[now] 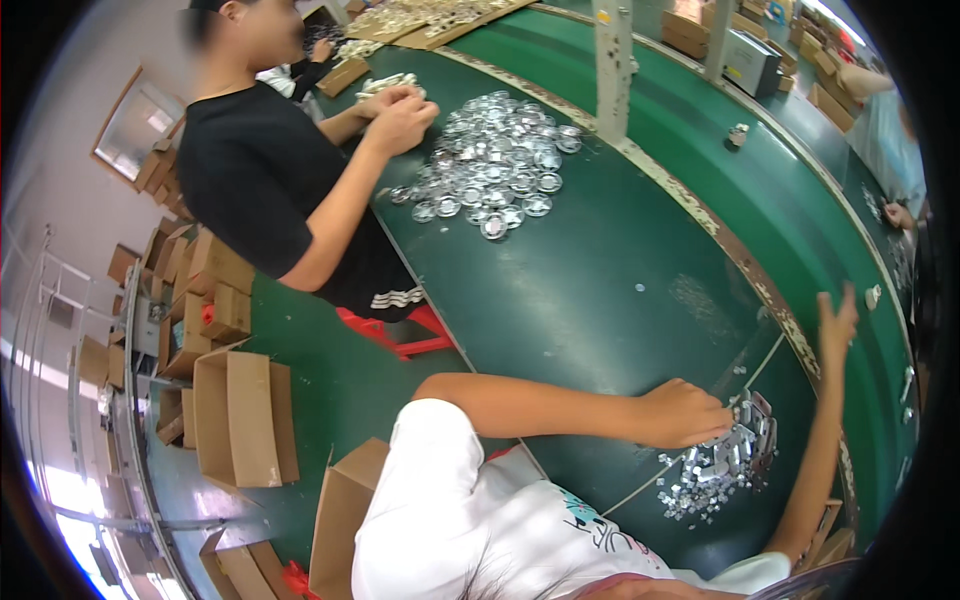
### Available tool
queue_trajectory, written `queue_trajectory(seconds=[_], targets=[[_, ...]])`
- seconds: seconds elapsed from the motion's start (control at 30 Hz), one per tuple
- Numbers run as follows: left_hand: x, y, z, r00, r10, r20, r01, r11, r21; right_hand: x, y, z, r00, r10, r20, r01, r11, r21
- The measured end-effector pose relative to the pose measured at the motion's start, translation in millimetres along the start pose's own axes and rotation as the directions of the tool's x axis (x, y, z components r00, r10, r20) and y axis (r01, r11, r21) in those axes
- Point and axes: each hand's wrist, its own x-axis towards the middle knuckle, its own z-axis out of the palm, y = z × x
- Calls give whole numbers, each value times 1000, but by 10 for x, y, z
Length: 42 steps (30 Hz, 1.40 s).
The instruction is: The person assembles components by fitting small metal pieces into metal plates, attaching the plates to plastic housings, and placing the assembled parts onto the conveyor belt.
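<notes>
Silver parts pile [722,462]: loose, on counter [590,300].
Left hand [688,414]: curled at pile's edge; cannot tell whether holding.
Right hand [838,320]: wide, over conveyor [790,228], right of pile.

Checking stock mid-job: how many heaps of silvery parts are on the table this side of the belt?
2: a large heap of round pieces before the worker in black, and a smaller mixed heap by the left hand. More may be hidden.

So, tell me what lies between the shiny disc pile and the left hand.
In the head view, between the left hand and disc pile: mostly bare green tabletop, with a small pale piece.
</notes>
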Motion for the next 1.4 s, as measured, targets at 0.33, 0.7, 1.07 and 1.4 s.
queue_trajectory(seconds=[0.33, 0.7, 1.07, 1.4], targets=[[51, 172, -28, 959, 262, -109, -258, 965, 43, -1595, -2071, -1245, 917, -363, 167, 343, 929, 138], [-86, 146, 82, 937, 350, -4, -349, 935, 66, -1686, -2238, -1233, 873, -408, 265, 314, 889, 334], [-101, 147, 64, 928, 365, 70, -369, 884, 287, -1668, -2290, -1304, 852, -434, 292, 372, 895, 247], [22, 226, -69, 990, -93, -106, 61, 960, -273, -1681, -2192, -1242, 828, -527, 190, 454, 830, 325]])
